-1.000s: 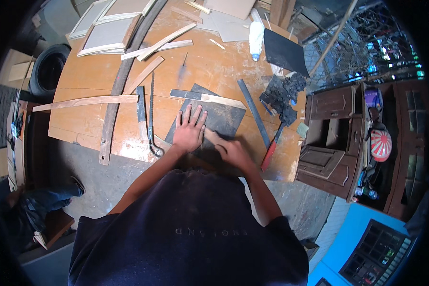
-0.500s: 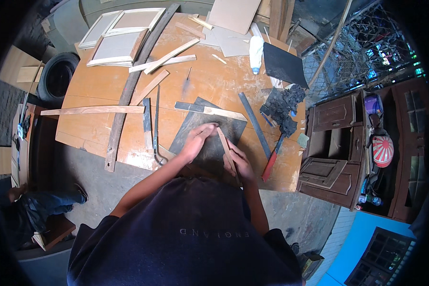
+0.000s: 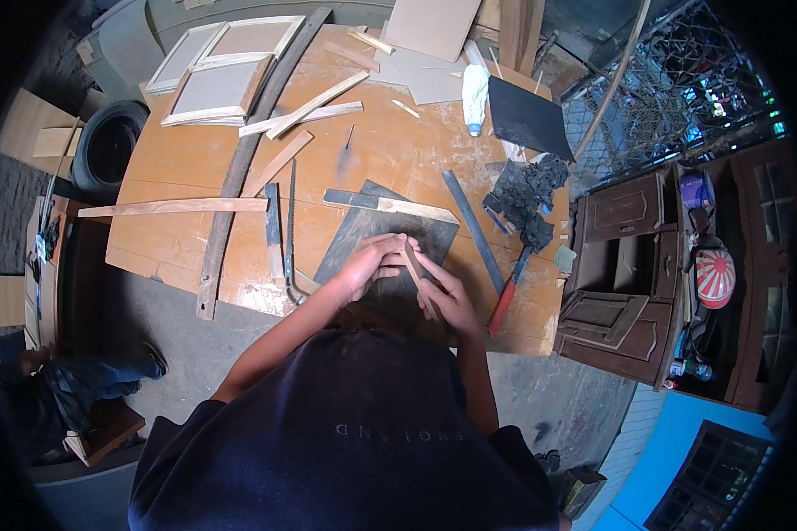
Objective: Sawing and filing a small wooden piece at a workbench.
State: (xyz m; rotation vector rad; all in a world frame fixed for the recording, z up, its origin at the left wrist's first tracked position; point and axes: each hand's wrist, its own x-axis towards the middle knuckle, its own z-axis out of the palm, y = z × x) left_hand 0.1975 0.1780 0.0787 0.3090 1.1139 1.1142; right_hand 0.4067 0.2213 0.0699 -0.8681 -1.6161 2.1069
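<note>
At far left of the frame, a seated person (image 3: 97, 380) in dark clothing occupies the lower corner, below a tyre (image 3: 84, 168) lying near your orange-brown desk (image 3: 177, 177). Framed panels (image 3: 230, 81) lie at the upper left, beside a long dark bar (image 3: 238, 168) that slants across the desk. A pale, slightly curved strip (image 3: 173, 206) reaches toward a thin-bladed saw (image 3: 290, 221) left of centre.

At centre, your hands come together over a dark square sheet (image 3: 345, 243). Your left hand (image 3: 369, 264) has its fingers at the upper end of a narrow wooden piece (image 3: 414, 269); whether they pinch it cannot be told. Your right hand (image 3: 450, 303) is clamped around the piece lower down.

To their right lie a dark flat bar (image 3: 472, 221), a red-handled tool (image 3: 502, 307) and a crumpled black heap (image 3: 531, 195). Above, a white bottle (image 3: 475, 97) rests beside a black sheet (image 3: 531, 119). A brown cabinet (image 3: 618, 217) stands at right.
</note>
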